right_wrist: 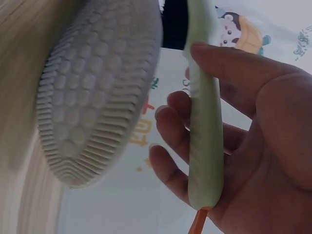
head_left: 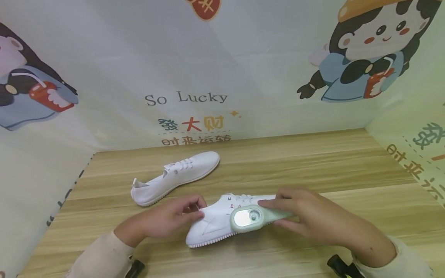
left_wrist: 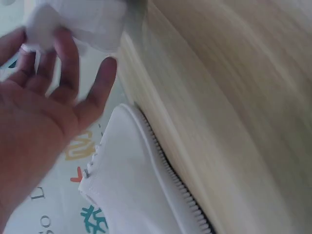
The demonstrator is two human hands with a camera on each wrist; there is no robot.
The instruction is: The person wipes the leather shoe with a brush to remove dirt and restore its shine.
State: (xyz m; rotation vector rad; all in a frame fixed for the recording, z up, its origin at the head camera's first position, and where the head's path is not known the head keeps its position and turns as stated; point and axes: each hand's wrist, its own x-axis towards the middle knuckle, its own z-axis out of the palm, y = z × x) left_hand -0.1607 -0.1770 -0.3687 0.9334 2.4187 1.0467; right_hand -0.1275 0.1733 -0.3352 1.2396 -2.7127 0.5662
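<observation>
A white lace-up shoe (head_left: 210, 224) is held tilted above the wooden table, its bumpy sole (right_wrist: 90, 92) turned toward the right wrist camera. My left hand (head_left: 174, 216) grips it by the collar near the heel; in the left wrist view the fingers (left_wrist: 68, 53) reach the white upper. My right hand (head_left: 299, 210) holds a pale green brush (head_left: 248, 218) by its handle (right_wrist: 204, 141), with the head against the shoe's side in the head view. Dark bristles (right_wrist: 174, 24) show beside the sole. An orange piece (right_wrist: 197, 222) hangs from the handle's end.
The second white shoe (head_left: 177, 175) stands upright on the wood-grain table (head_left: 313, 162), behind my left hand, toe pointing right. A printed cloth (head_left: 264, 77) with cartoon figures and lettering forms walls at the back and both sides. Black straps or devices (head_left: 342, 266) sit by the wrists.
</observation>
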